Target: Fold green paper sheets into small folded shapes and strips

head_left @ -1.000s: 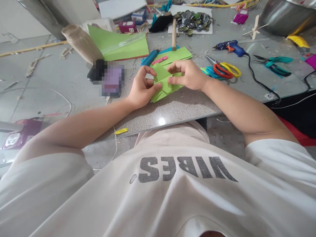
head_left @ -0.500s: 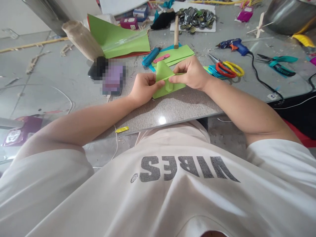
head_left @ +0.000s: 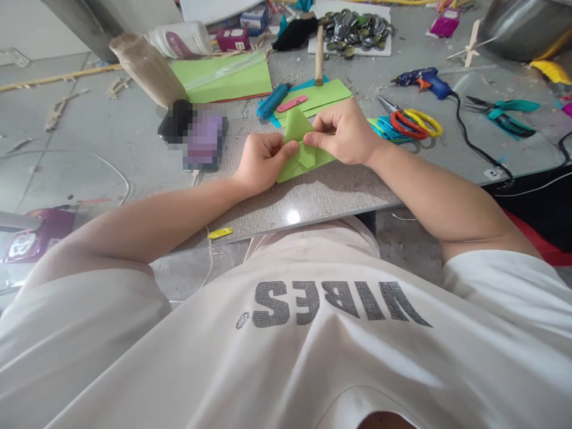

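A green sheet of folded paper (head_left: pixel 300 126) is held between my two hands just above the near part of the table. My left hand (head_left: pixel 263 159) pinches its left side, thumb on top. At the right, my right hand (head_left: pixel 344 132) grips the upper fold between thumb and fingers. A pointed flap rises at the back, and a small folded piece shows in the middle of the paper. Behind it lie more green sheets (head_left: pixel 330 95), with a pink cutter (head_left: pixel 292 103) and a blue tube-like tool (head_left: pixel 273 101) beside them.
Red- and yellow-handled scissors (head_left: pixel 409 123), a blue glue gun (head_left: pixel 424 82) and teal pliers (head_left: pixel 509 113) lie to the right. A blurred purple phone (head_left: pixel 205 140) and a wrapped bottle (head_left: pixel 149 70) are at left. Bottle caps (head_left: pixel 357 31) are heaped at the back. The table edge (head_left: pixel 313 217) is near me.
The large green sheet at the back left has dropped flatter, uncovering a white bottle behind it. Both hands keep their grip on the paper, whose central fold has opened slightly.
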`<state>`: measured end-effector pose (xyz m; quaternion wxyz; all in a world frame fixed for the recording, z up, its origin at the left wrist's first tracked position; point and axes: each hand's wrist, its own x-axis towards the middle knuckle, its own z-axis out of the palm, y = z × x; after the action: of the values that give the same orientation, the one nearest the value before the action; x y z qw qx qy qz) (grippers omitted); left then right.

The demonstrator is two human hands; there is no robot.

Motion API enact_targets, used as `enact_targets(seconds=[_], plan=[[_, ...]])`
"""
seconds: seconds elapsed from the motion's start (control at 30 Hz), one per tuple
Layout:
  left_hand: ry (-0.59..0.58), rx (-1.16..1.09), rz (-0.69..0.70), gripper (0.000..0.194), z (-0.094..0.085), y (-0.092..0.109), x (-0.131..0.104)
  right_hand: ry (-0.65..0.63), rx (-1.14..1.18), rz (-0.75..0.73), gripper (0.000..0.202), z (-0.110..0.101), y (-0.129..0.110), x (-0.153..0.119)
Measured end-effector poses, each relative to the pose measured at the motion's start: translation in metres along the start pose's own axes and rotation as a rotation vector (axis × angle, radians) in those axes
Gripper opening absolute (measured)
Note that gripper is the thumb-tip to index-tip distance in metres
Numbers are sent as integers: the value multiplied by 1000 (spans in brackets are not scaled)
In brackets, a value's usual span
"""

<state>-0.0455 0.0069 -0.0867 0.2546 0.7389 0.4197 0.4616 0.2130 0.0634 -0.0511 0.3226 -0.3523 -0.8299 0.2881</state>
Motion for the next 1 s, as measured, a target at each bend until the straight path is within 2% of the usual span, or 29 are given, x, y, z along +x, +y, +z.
enact_targets(seconds=[0.17,0.3,0.5,0.6,0.77,0.9,1.0], plan=[[-32,11,-34,50,-2,0,2,13,20,-12,63,1,-1,-3],[-8,23,5,33,-6,1,3,16,-10,-40,62,0,-5,-6],[-4,371,133,10,-16,3,-3,3,-192,-182,40,-9,-15,-10],[-48,515,148,11,-19,10,-8,4,-341,-249,35,-9,-9,-11],[-183,664,171,12,-18,21,-11,-138,-432,-394,29,1,18,-10],[-340,687,134,20,-16,17,-10,-213,-459,-487,23,3,29,-11],[-356,690,145,25,-15,11,-11,-239,-454,-491,20,-1,27,-13]])
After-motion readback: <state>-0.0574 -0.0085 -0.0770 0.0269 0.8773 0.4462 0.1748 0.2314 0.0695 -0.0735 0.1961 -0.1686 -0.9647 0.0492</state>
